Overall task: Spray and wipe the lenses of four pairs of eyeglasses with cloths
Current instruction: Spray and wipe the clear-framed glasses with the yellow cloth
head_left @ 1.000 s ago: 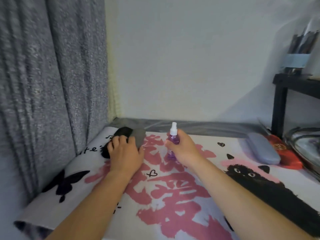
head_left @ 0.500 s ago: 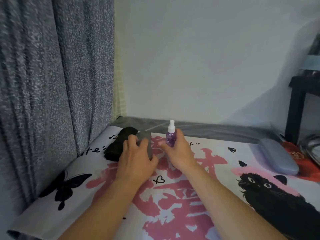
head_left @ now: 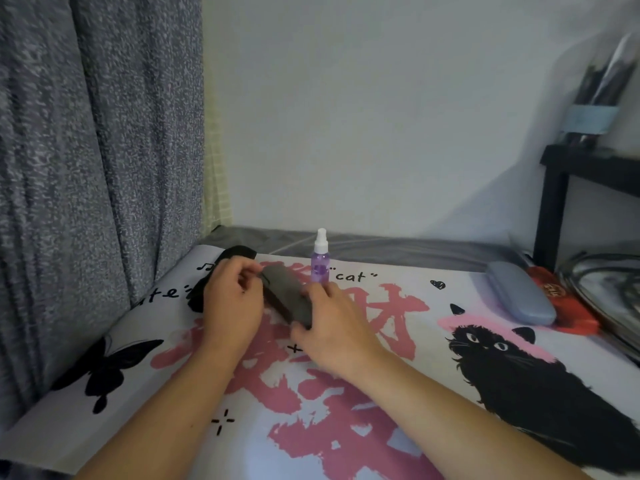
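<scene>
The desk [head_left: 571,344] is covered by a printed mat [head_left: 145,382] with a black cat, a butterfly and big pink characters, and both of the person's arms reach across it toward the far left corner. A moment ago the right hand [head_left: 332,327] was round the purple spray bottle [head_left: 320,261]; now the bottle stands alone and upright near the mat's far edge, just behind the hands, and that hand has come over to the grey case [head_left: 287,297], fingers curled on its near end. The left hand [head_left: 232,299] pinches something small and dark at the case's other end, a pull or cord perhaps. Black cloth [head_left: 239,252] lies bunched behind it. No eyeglasses show yet, so I'd judge a pair is about to be taken out, spraying still ahead. A blue-grey glasses case [head_left: 519,296] rests toward the right edge. The mat reads "cat" beside the bottle; the lettering by the left hand is partly covered.
</scene>
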A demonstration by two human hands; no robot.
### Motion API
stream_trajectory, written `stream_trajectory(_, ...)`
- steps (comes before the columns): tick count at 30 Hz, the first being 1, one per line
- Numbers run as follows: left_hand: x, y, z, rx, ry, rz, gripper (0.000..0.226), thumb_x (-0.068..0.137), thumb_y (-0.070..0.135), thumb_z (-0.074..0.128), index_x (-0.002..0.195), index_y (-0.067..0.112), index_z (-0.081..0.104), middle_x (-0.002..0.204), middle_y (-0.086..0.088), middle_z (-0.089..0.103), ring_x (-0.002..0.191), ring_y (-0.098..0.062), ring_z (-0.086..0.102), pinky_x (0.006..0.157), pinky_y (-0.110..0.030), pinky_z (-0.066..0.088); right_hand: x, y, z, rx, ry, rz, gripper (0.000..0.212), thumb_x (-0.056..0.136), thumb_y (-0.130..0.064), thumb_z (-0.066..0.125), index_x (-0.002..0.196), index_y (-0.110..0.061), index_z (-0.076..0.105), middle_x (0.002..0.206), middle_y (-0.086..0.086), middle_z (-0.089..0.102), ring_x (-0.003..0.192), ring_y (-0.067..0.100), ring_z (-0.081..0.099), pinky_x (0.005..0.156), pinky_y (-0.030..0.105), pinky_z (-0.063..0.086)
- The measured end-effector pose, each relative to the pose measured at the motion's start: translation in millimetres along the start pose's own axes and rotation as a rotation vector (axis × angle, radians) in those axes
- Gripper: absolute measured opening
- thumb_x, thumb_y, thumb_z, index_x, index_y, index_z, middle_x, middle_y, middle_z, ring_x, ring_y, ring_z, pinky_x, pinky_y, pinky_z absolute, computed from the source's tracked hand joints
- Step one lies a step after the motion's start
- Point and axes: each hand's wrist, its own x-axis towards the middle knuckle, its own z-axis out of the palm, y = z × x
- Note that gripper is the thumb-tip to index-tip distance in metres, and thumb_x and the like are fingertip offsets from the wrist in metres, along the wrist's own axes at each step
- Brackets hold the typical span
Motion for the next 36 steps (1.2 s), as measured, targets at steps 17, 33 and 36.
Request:
stream_trajectory(17, -26.9, 12.0, 19.7, 0.053, -0.791, 0.148, 0.095, 0.072, 0.045, 0.088, 0.144, 0.060, 0.028, 0.135, 0.025, 0.038, 0.119, 0.003, 0.049, 0.097, -0.019, 0.047, -26.3, 118.7, -108.5, 0.557, -0.345, 0.186, 0.021, 0.099, -0.019, 0.064, 0.118, -0.021, 0.073, 0.119, -0.010, 0.075, 0.114, 0.009, 0.068, 0.107, 0.031, 0.048)
stream_trajectory(33, -21.4, 3.5, 23.0, 0.192, -0.799, 0.125, 0.086, 0.068, 0.071, 0.077, 0.143, 0.053, 0.038, 0.135, 0.027, 0.043, 0.132, -0.004, 0.042, 0.112, -0.040, 0.041, -25.5, 118.2, -89.1, 0.067, 0.033, -0.126, 0.021, 0.091, -0.027, 0.074, 0.071, -0.023, 0.074, 0.078, -0.011, 0.054, 0.093, -0.007, 0.048, 0.085, 0.025, 0.031)
stream_trajectory(36, -22.7, 5.8, 22.7, 0.200, -0.793, 0.131, 0.086, 0.068, 0.066, 0.080, 0.143, 0.050, 0.039, 0.128, 0.033, 0.042, 0.129, -0.003, 0.043, 0.110, -0.035, 0.041, -29.5, 120.3, -96.4, 0.032, 0.012, -0.091, 0.022, 0.092, -0.032, 0.072, 0.072, -0.024, 0.077, 0.082, -0.013, 0.053, 0.094, 0.002, 0.044, 0.089, 0.030, 0.029)
